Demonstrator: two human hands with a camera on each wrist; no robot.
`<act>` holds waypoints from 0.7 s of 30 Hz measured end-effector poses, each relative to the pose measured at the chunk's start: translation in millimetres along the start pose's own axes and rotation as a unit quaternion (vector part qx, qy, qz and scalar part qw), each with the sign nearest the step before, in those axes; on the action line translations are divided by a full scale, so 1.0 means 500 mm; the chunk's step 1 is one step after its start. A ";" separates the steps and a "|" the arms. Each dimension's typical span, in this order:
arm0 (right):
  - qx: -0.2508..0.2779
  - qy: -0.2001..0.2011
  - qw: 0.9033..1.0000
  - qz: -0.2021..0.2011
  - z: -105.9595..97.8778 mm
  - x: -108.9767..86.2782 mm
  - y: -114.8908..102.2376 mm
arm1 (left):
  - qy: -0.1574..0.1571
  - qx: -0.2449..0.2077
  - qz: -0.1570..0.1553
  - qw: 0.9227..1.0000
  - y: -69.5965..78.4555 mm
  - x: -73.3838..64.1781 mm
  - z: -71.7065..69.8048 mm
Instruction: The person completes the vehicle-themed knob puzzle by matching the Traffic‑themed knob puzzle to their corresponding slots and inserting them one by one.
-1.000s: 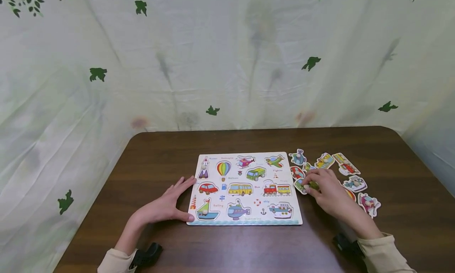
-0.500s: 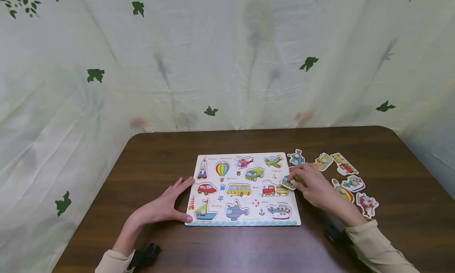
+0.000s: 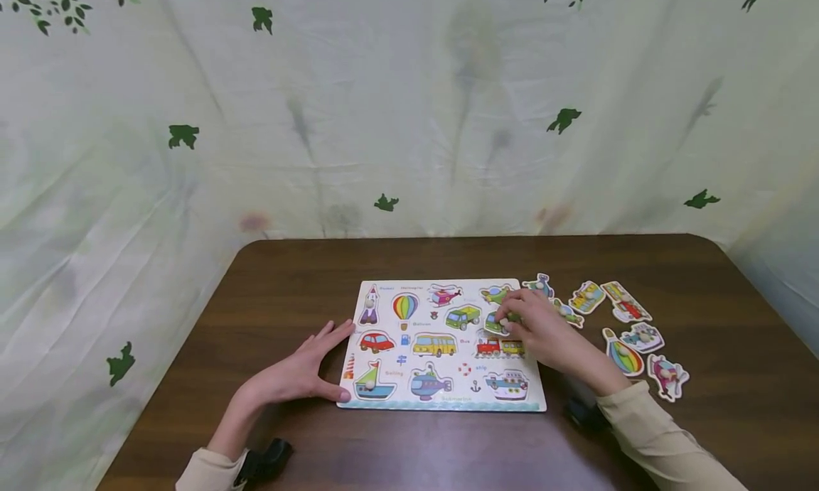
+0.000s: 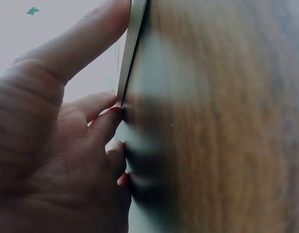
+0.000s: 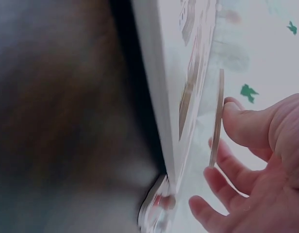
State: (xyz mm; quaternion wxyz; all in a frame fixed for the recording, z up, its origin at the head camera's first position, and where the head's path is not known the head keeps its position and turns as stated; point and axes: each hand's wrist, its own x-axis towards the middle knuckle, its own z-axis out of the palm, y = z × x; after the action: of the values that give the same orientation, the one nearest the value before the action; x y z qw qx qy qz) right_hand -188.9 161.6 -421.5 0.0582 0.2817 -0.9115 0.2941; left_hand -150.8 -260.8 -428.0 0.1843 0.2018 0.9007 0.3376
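Note:
My right hand (image 3: pixel 537 329) pinches a green truck puzzle piece (image 3: pixel 493 325) by its knob over the right part of the white puzzle board (image 3: pixel 448 402). In the right wrist view the truck piece (image 5: pixel 218 116) stands edge-on between thumb and fingers, apart from the board (image 5: pixel 154 82). My left hand (image 3: pixel 291 370) lies at the board's left edge with fingers spread; its thumb rests on the near left corner. The left wrist view has the fingertips (image 4: pixel 115 114) touching the board's side. Knobs show on the rocket (image 3: pixel 369 308) and the sailboat (image 3: pixel 371 383) in the board.
Right of the board lie several loose pieces: a green plane (image 3: pixel 568 313), a bus (image 3: pixel 586 298), a train (image 3: pixel 627 303), a ship (image 3: pixel 643 337), a balloon (image 3: pixel 623 354) and a pink helicopter (image 3: pixel 667 377). A bluish piece (image 3: pixel 539 285) touches the board's far right corner.
My right hand has lifted the truck piece from among the loose pieces and carried it left over the board. The left hand stays at the board's left edge.

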 end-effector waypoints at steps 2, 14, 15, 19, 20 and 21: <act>-0.001 -0.003 1.000 -0.003 0.004 0.008 -0.002 | -0.001 -0.001 -0.001 1.000 0.000 0.000 0.001; 0.019 -0.028 0.999 -0.022 0.024 0.056 -0.010 | 0.000 -0.002 -0.001 1.000 -0.003 -0.002 0.003; 0.019 -0.034 0.999 -0.019 0.026 0.060 -0.011 | 0.000 -0.002 -0.002 1.000 -0.002 -0.002 0.003; 0.008 -0.055 0.998 -0.013 0.031 0.076 -0.018 | 0.001 -0.002 -0.005 1.000 0.000 -0.003 0.002; 0.002 -0.059 0.998 -0.013 0.031 0.079 -0.020 | 0.002 -0.001 -0.005 1.000 -0.001 -0.003 0.002; -0.003 -0.062 0.998 -0.012 0.031 0.082 -0.022 | 0.003 0.000 -0.004 1.000 -0.001 -0.003 0.002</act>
State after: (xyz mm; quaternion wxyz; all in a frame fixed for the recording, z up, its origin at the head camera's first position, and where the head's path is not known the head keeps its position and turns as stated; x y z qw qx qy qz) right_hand -216.2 125.4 -417.6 0.0059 0.3105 -0.9105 0.2729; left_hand -149.3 -261.4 -428.8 0.1832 0.1968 0.9021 0.3376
